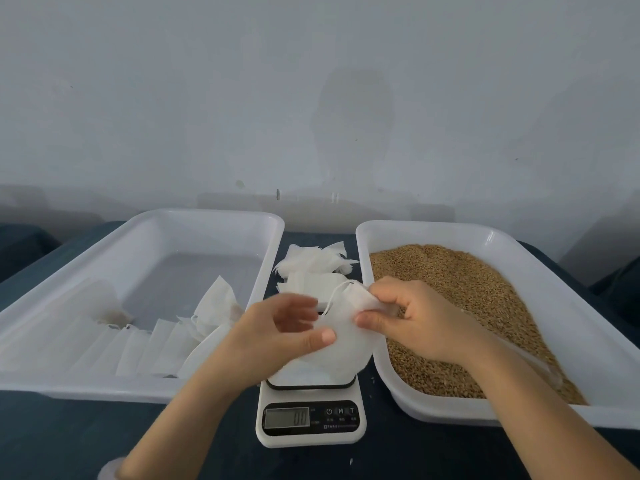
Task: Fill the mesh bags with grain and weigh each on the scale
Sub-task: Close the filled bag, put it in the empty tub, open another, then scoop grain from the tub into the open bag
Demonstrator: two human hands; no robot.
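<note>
Closest to the head camera, a white scale (310, 419) sits on the dark table (69, 438), its display apparently reading zero. Above its platform, both hands hold one white mesh bag (341, 341). The right hand (415, 320) pinches the bag's top edge with curled fingers. The left hand (277, 332) has its thumb on the bag's left side and seems to pinch it, though its fingers are blurred. A drawstring loops from the bag's mouth. On the right, a white tray (381, 233) holds brown grain (467, 292). On the left, another tray (207, 214) holds flat bags (138, 344). Between the trays lies a pile of empty bags (311, 268).
</note>
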